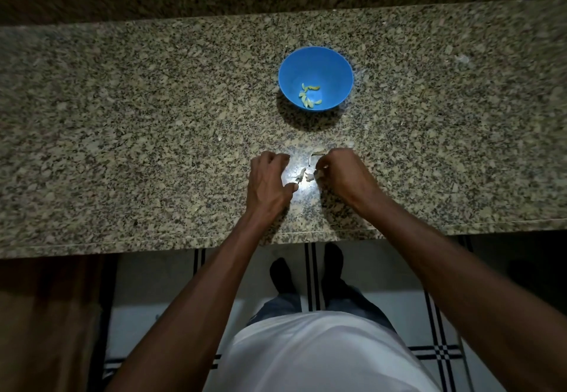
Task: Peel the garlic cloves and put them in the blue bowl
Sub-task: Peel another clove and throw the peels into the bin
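Standing at the near edge of a speckled granite counter (pixel 122 133), both bare forearms reaching over it. Sitting on the counter toward its far edge, right of centre: one blue bowl (pixel 316 63), upright, holding about six peeled yellowish cloves (pixel 309 96) clustered at the bottom on the near side. Hovering well short of the bowl, near the counter's near edge: two hands, close together but apart. Curling, fingers bent down and inward: left hand (pixel 267 178), thumb tip pointing toward the gap between the hands; gripping anything or not, cannot tell. Clenching, knuckles up: right hand (pixel 342 170), fingertips seeming to pinch something small and pale at their inner side, too small to name with certainty. Lying in the bright patch between the hands: roughly two or three pale scraps (pixel 303 175), skins or a clove, not clear which, plus one thin curled skin (pixel 316 156) just beyond the right hand's knuckles. Showing below the counter edge: two dark-socked feet (pixel 306 269) on a tiled floor (pixel 435 315).
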Motion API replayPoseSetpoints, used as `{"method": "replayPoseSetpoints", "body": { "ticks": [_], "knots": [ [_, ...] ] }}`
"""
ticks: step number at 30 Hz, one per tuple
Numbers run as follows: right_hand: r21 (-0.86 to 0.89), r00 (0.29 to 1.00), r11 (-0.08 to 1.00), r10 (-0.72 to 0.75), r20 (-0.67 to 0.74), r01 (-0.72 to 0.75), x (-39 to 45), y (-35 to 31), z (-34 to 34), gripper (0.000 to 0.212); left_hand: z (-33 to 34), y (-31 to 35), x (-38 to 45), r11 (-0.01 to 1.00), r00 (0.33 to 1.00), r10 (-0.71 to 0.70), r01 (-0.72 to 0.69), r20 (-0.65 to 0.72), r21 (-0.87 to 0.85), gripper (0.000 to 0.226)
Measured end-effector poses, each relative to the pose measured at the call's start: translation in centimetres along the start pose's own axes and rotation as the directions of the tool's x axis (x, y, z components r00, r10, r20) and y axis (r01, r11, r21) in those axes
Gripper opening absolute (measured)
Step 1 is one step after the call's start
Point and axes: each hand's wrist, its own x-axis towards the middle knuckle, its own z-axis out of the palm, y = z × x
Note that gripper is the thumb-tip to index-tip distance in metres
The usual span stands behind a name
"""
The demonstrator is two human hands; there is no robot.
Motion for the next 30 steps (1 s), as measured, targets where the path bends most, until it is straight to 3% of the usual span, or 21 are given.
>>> {"method": "replayPoseSetpoints", "body": {
  "ticks": [6, 16, 30],
  "knots": [
    [-0.297, 0.983, 0.939, -0.151, 0.102, 0.175, 0.4, -1.7, -1.0, 0.035, 0.2, 0.2, 0.8, 0.997, 0.999, -0.041, 0.04, 0.013, 0.061, 0.066],
    [-0.265, 0.968, 0.937, -0.186, 0.171, 0.226, 1.3, -2.5, -1.6, 0.051, 0.1, 0.4, 1.2, 0.996, 0.998, -0.052, 0.049, 0.031, 0.075, 0.064],
    [-0.357, 0.97, 0.905, -0.188, 0.154, 0.232, 0.7, -2.5, -0.8, 0.052, 0.0, 0.4, 1.8, 0.993, 0.997, -0.065, 0.061, 0.033, 0.098, 0.068]
  ]
}}
